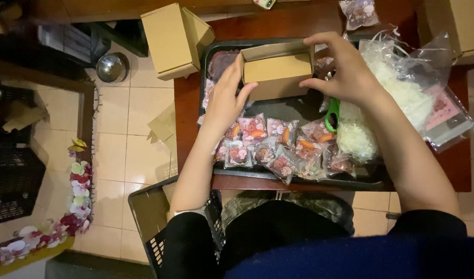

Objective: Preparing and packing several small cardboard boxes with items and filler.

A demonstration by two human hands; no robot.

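A small open brown cardboard box (276, 70) stands over the far part of a black tray (294, 182). My left hand (225, 98) grips the box's left end, and my right hand (345, 70) holds its right end. On the tray's near half lie several small clear packets (278, 144) with pink and orange contents. White shredded paper filling (356, 137) is heaped on the tray's right side, next to a green-handled tool (331, 116) that is partly hidden under my right hand.
A clear plastic bag (423, 88) of white filling lies on the brown table (187, 113) at right. Two folded brown cardboard boxes (169, 39) overhang the table's far left corner. A black crate (151, 217) sits on the floor by my knees. A flower garland (79, 191) lies left.
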